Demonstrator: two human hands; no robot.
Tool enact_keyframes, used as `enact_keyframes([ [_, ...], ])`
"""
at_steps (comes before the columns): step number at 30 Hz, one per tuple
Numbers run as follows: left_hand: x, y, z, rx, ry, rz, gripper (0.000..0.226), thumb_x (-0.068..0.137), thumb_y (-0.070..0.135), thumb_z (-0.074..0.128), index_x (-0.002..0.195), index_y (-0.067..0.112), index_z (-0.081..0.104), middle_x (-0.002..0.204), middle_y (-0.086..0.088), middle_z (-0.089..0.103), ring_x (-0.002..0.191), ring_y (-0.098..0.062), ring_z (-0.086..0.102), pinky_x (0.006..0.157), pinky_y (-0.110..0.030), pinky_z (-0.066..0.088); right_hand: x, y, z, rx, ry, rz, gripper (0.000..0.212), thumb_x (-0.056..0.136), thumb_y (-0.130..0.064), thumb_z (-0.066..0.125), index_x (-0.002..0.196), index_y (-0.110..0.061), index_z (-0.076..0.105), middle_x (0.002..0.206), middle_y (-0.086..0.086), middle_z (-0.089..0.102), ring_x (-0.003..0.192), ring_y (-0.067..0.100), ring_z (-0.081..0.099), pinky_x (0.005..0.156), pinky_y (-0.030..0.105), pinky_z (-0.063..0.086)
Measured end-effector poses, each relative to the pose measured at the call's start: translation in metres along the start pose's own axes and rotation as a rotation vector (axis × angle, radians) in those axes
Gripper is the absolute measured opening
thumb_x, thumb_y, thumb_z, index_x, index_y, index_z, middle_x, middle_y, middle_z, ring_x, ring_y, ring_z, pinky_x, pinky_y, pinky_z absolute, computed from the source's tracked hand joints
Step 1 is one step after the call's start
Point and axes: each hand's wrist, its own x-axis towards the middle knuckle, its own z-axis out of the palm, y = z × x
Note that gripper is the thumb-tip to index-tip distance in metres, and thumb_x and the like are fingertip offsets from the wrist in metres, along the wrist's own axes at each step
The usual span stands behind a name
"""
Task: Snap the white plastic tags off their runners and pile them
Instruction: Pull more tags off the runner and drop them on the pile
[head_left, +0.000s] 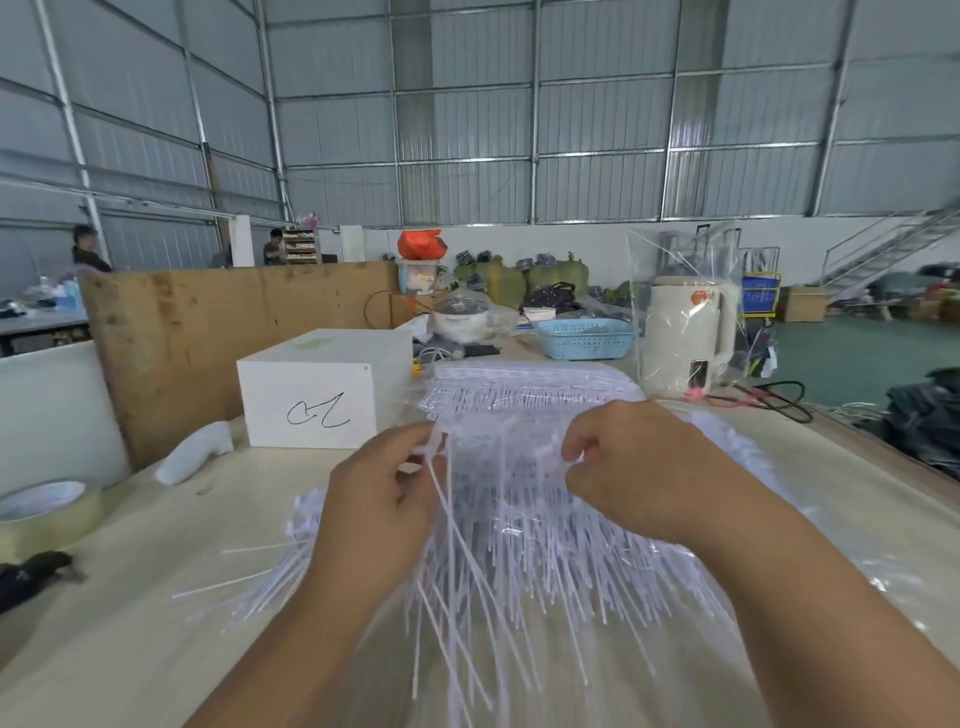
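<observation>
My left hand (384, 493) pinches the heads of several white plastic tags (441, 525), whose thin tails hang down toward me. My right hand (639, 467) pinches the other end of the same strip of tags at about the same height, above the table. Between the two hands the tags hang like a comb. Below them a loose pile of white tags (545, 561) fans out over the table. Behind the hands lies a stack of tag sheets still on their runners (524, 395).
A white box with a black scribble (317, 400) stands at the back left. A roll of tape (47, 514) and a black object (31, 571) lie at the left edge. A blue basket (587, 338) and a bagged cream jug (685, 338) stand behind. People stand far left.
</observation>
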Motion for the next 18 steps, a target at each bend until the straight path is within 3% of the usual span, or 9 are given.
enact_keyframes([
  [3, 0.002, 0.015, 0.004, 0.107, -0.023, 0.154, 0.028, 0.084, 0.017, 0.068, 0.087, 0.046, 0.067, 0.088, 0.025, 0.066, 0.076, 0.006, 0.061, 0.065, -0.003, 0.04, -0.004, -0.001, -0.009, 0.189, -0.032, -0.104, 0.035, 0.094, -0.028, 0.036, 0.086, -0.011, 0.066, 0.089, 0.0, 0.065, 0.092, 0.026, 0.06, 0.085, 0.039, 0.046],
  [6, -0.004, 0.025, 0.009, -0.005, -0.024, 0.139, 0.015, 0.078, 0.029, 0.068, 0.088, 0.041, 0.068, 0.08, 0.013, 0.067, 0.075, -0.006, 0.063, 0.064, -0.017, 0.047, -0.008, -0.013, -0.013, 0.42, -0.02, -0.322, 0.053, 0.086, -0.042, 0.032, 0.097, -0.001, 0.064, 0.106, 0.01, 0.065, 0.105, 0.024, 0.057, 0.107, 0.048, 0.034],
  [8, -0.004, 0.029, 0.011, -0.044, 0.0, 0.118, 0.013, 0.076, 0.033, 0.068, 0.088, 0.039, 0.067, 0.078, 0.009, 0.067, 0.072, -0.006, 0.063, 0.063, -0.021, 0.05, -0.011, -0.018, -0.015, 0.585, 0.013, -0.345, 0.052, 0.083, -0.05, 0.036, 0.093, -0.005, 0.061, 0.103, 0.009, 0.06, 0.101, 0.016, 0.055, 0.113, 0.053, 0.023],
  [9, -0.004, 0.03, 0.012, -0.031, 0.003, 0.112, 0.014, 0.076, 0.031, 0.068, 0.088, 0.039, 0.067, 0.078, 0.01, 0.067, 0.071, -0.006, 0.062, 0.063, -0.023, 0.05, -0.013, -0.021, -0.017, 0.623, 0.017, -0.356, 0.045, 0.087, -0.046, 0.037, 0.091, -0.008, 0.061, 0.1, 0.009, 0.059, 0.098, 0.015, 0.055, 0.112, 0.054, 0.024],
  [10, -0.004, 0.03, 0.012, -0.005, -0.001, 0.118, 0.015, 0.077, 0.028, 0.067, 0.086, 0.04, 0.067, 0.077, 0.012, 0.066, 0.069, -0.004, 0.06, 0.061, -0.021, 0.049, -0.013, -0.022, -0.018, 0.649, 0.007, -0.369, 0.042, 0.089, -0.043, 0.037, 0.088, -0.01, 0.061, 0.092, 0.008, 0.06, 0.092, 0.017, 0.057, 0.105, 0.054, 0.032],
  [12, -0.004, 0.029, 0.011, 0.062, -0.017, 0.15, 0.018, 0.077, 0.024, 0.066, 0.084, 0.04, 0.066, 0.075, 0.018, 0.062, 0.068, 0.001, 0.056, 0.058, -0.013, 0.041, -0.015, -0.022, -0.019, 0.634, 0.033, -0.333, 0.05, 0.088, -0.059, 0.041, 0.081, -0.014, 0.063, 0.074, 0.004, 0.057, 0.071, 0.016, 0.055, 0.075, 0.044, 0.045],
  [14, -0.004, 0.029, 0.011, 0.134, -0.025, 0.165, 0.018, 0.076, 0.022, 0.065, 0.088, 0.036, 0.064, 0.077, 0.017, 0.06, 0.069, -0.001, 0.055, 0.059, -0.012, 0.039, -0.016, -0.025, -0.02, 0.357, 0.158, -0.245, 0.052, 0.078, -0.069, 0.045, 0.077, -0.021, 0.066, 0.06, -0.005, 0.056, 0.059, 0.008, 0.049, 0.059, 0.028, 0.035],
  [16, -0.002, 0.027, 0.012, 0.162, -0.046, 0.17, 0.016, 0.074, 0.021, 0.066, 0.078, 0.036, 0.065, 0.076, 0.017, 0.059, 0.068, -0.001, 0.053, 0.058, -0.01, 0.036, -0.017, -0.028, -0.022, 0.116, 0.276, -0.174, 0.041, 0.077, -0.064, 0.051, 0.081, -0.028, 0.07, 0.069, -0.011, 0.064, 0.068, 0.006, 0.052, 0.071, 0.024, 0.035],
  [18, -0.003, 0.024, 0.013, 0.2, -0.064, 0.177, 0.023, 0.074, 0.016, 0.07, 0.072, 0.039, 0.065, 0.073, 0.018, 0.06, 0.069, -0.002, 0.054, 0.059, -0.01, 0.036, -0.019, -0.029, -0.025, -0.014, 0.275, -0.154, 0.03, 0.083, -0.059, 0.055, 0.09, -0.034, 0.07, 0.09, -0.014, 0.069, 0.08, 0.004, 0.051, 0.105, 0.032, 0.032],
])
